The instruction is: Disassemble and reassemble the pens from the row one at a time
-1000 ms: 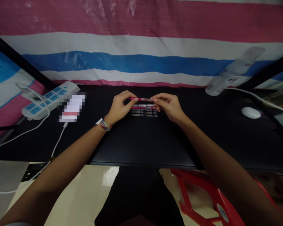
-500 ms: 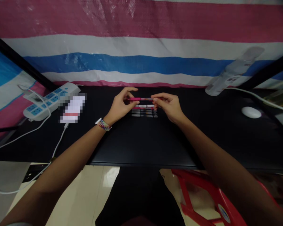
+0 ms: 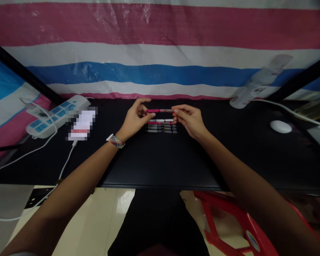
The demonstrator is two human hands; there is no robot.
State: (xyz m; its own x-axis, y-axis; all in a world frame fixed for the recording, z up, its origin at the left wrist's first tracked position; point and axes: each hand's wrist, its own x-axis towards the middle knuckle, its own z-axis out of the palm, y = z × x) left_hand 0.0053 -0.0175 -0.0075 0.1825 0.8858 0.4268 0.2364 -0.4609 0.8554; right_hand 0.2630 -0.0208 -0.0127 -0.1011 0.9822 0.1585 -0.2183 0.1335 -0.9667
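A pink pen [image 3: 160, 110] lies level between my two hands, above a row of several pens. My left hand [image 3: 135, 119] is at its left end, the thumb and fingers closed around that end, with the index finger stretched out. The right end is pinched between the thumb and fingers of my right hand [image 3: 189, 119]. Just below it on the black table are a white and pink pen [image 3: 161, 122] and some grey, clear pens [image 3: 161, 131], side by side and pointing left to right.
On the left are a white power strip [image 3: 58, 115], a blurred-out phone [image 3: 82, 124] and white cables. A clear bottle [image 3: 252, 90] and a white mouse [image 3: 281, 126] stand at the right. A striped sheet [image 3: 160, 53] hangs behind the black table [image 3: 162, 163]. Below is a red stool [image 3: 240, 217].
The pink pen has shifted slightly away from the row with both hands, so the gap to the other pens looks a little wider. The view has moved slightly.
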